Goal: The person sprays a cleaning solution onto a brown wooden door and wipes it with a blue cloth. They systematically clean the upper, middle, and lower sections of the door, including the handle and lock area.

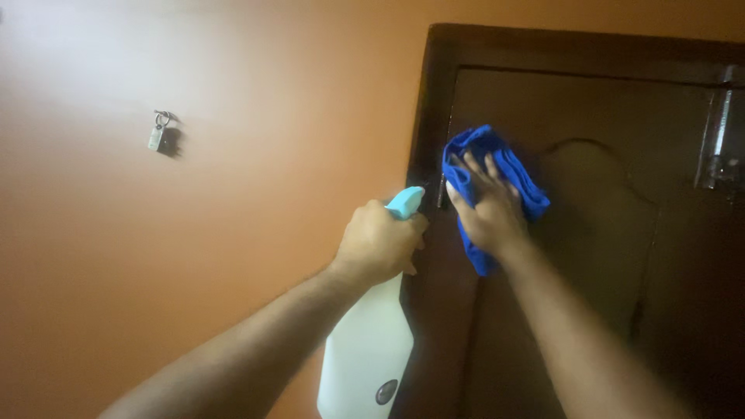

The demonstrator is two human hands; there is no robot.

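Observation:
My left hand grips a white spray bottle by its neck, the light blue nozzle pointing toward the door's left edge. My right hand presses flat on a blue cloth against the upper left of a dark brown wooden door. The cloth hangs below my palm.
The door frame meets an orange wall on the left. A small key tag hangs from a hook on that wall. A metal fitting sits at the door's upper right.

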